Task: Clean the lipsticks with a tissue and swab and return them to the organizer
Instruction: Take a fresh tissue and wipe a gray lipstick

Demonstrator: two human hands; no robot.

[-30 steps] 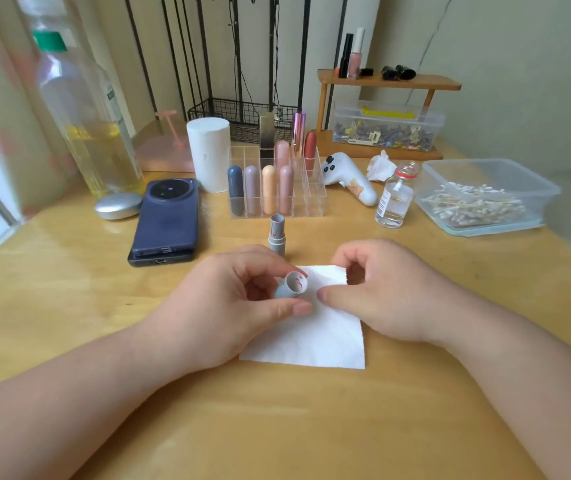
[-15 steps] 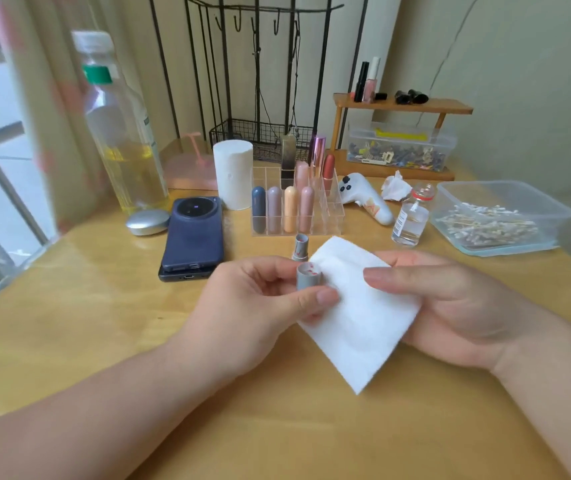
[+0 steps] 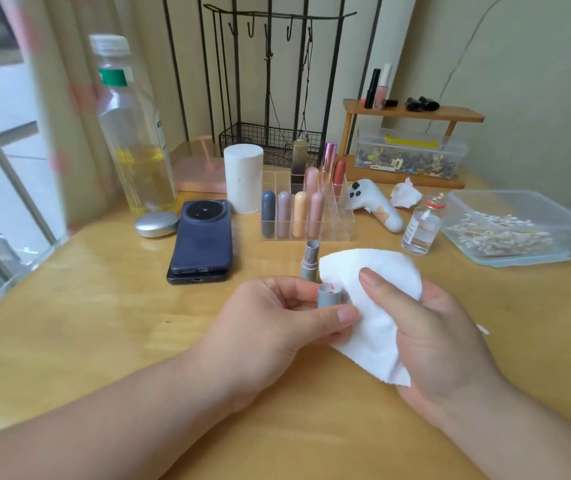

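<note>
My left hand [image 3: 277, 323] pinches a small grey lipstick cap [image 3: 329, 296] between thumb and fingers, its open end up and smeared red inside. My right hand [image 3: 433, 334] holds a white tissue [image 3: 377, 306] draped over its palm, thumb pressing it right beside the cap. The grey lipstick base [image 3: 310, 259] stands upright on the table just behind the cap. Farther back is the clear organizer [image 3: 341, 233] with several capped lipsticks in its slots. A clear box of cotton swabs [image 3: 512, 226] sits at the right.
A dark phone [image 3: 204, 237] lies left of the organizer, with a silver disc [image 3: 156, 224], an oil bottle [image 3: 135, 133] and a white cylinder [image 3: 243, 181] behind it. A small glass vial [image 3: 421, 225], a white handheld device [image 3: 375, 204] and a crumpled tissue [image 3: 406, 194] stand between organizer and swab box.
My right hand lifted the tissue off the table and curled around it, bringing it up against the cap. My left hand turned the cap upright and raised it slightly.
</note>
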